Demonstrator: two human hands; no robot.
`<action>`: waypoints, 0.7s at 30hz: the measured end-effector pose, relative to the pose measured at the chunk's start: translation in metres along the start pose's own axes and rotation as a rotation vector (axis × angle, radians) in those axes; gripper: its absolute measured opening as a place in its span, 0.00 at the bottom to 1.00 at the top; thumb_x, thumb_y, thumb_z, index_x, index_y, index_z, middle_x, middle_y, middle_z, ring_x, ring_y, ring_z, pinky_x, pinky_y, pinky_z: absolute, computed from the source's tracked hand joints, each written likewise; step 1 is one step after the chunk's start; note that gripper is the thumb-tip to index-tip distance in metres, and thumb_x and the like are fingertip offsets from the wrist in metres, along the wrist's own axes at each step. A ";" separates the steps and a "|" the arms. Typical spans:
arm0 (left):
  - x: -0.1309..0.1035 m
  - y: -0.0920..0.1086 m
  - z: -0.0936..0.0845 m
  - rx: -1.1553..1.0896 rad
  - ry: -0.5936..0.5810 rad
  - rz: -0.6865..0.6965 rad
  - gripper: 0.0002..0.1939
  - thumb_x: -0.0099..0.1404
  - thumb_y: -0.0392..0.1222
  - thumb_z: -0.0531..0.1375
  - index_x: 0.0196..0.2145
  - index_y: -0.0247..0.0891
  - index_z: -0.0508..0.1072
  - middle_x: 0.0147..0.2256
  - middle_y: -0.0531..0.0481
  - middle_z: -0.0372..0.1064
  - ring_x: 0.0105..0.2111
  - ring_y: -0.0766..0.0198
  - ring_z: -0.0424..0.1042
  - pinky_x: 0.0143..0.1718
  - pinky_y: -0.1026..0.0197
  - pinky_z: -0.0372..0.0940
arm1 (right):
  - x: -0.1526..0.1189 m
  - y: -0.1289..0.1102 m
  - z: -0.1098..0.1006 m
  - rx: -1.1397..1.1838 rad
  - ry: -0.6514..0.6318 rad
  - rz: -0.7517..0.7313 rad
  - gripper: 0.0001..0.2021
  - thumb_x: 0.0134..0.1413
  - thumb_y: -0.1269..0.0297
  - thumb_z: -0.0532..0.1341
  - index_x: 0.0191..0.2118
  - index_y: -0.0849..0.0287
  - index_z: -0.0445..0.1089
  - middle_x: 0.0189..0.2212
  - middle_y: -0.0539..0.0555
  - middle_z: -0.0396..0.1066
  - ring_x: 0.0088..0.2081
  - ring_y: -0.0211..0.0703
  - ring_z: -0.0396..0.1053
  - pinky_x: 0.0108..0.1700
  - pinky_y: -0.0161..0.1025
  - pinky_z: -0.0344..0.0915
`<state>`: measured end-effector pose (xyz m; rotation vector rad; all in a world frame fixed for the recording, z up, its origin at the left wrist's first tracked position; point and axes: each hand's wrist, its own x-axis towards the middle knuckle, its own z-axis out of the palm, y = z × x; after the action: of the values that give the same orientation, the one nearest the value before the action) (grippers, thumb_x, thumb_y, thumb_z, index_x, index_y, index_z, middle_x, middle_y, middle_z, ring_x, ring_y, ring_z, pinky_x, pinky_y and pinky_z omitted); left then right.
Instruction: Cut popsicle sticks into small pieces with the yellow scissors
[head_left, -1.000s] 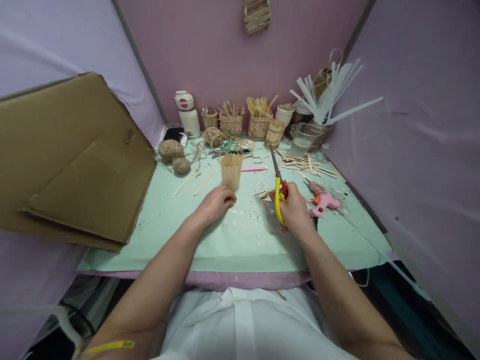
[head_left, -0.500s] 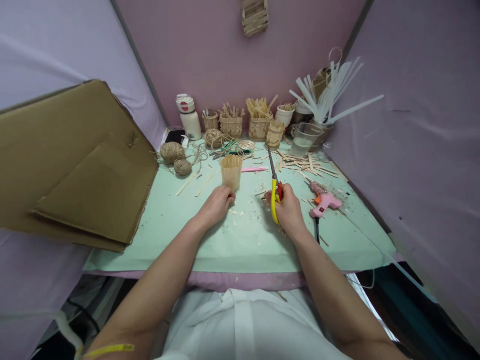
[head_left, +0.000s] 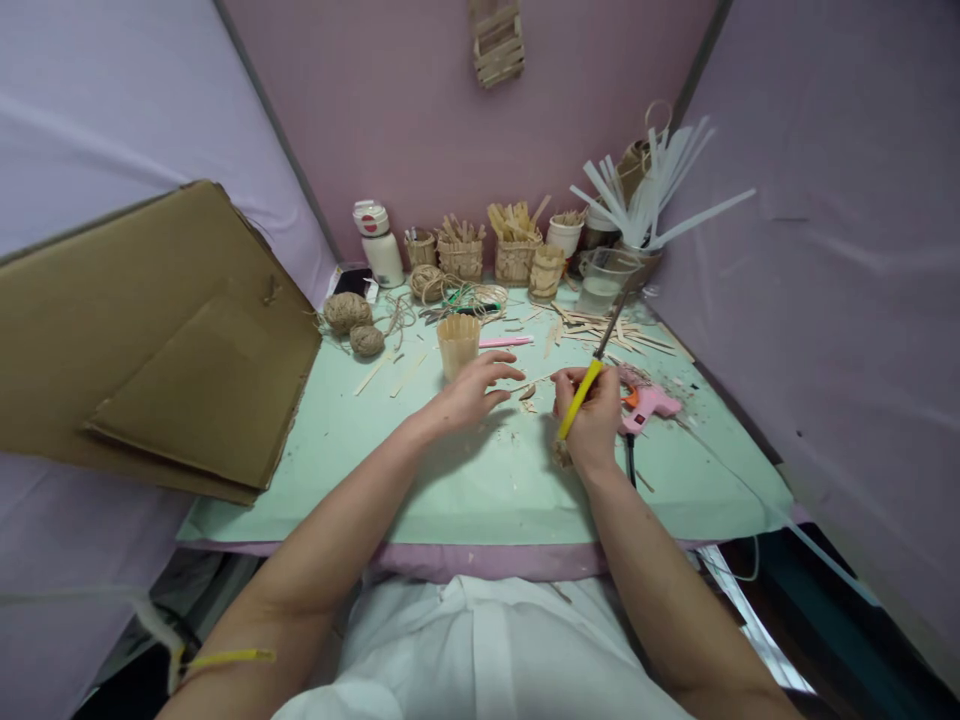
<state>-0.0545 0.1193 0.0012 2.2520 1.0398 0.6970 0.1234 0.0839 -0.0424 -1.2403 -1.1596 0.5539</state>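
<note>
My right hand is closed around scissors with a yellow handle, the dark blades pointing away and to the right. A thin pale strip runs leftward from its fingertips; whether they pinch it I cannot tell. My left hand hovers over the table with fingers spread, holding nothing, close to the strip's other end. Just behind it stands a small cup of pale wooden sticks, partly covered by the hand. Small wood scraps lie between the two hands.
A pink glue gun lies right of my right hand. Loose wooden sticks, a pink pen and twine balls lie further back. Stick-filled containers and a white bottle line the wall. Cardboard leans at left.
My left hand has left the base of the stick cup, moved right and spread its fingers. My right hand has shifted slightly right, and the scissors now tilt to the right.
</note>
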 end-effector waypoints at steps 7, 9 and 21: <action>-0.041 -0.024 -0.028 0.111 -0.103 -0.114 0.19 0.55 0.49 0.66 0.43 0.41 0.71 0.47 0.44 0.65 0.51 0.55 0.64 0.53 0.53 0.59 | -0.003 0.004 0.003 -0.075 -0.061 0.036 0.12 0.56 0.55 0.60 0.34 0.54 0.55 0.31 0.49 0.69 0.25 0.38 0.62 0.29 0.35 0.60; -0.049 -0.026 -0.027 0.149 -0.163 -0.149 0.21 0.52 0.52 0.67 0.41 0.40 0.70 0.43 0.46 0.64 0.47 0.55 0.64 0.48 0.54 0.61 | -0.003 0.005 0.003 -0.095 -0.070 0.032 0.12 0.56 0.56 0.60 0.35 0.54 0.56 0.31 0.49 0.69 0.26 0.38 0.63 0.30 0.36 0.60; -0.049 -0.044 -0.022 0.265 -0.062 -0.195 0.06 0.62 0.41 0.57 0.32 0.38 0.71 0.35 0.46 0.68 0.40 0.55 0.65 0.43 0.55 0.60 | -0.002 0.012 0.004 -0.175 -0.093 0.002 0.11 0.57 0.55 0.59 0.35 0.54 0.57 0.30 0.48 0.69 0.25 0.37 0.61 0.29 0.34 0.57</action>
<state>-0.1185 0.1100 -0.0232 2.3315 1.3668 0.4246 0.1222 0.0870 -0.0546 -1.3767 -1.3064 0.5251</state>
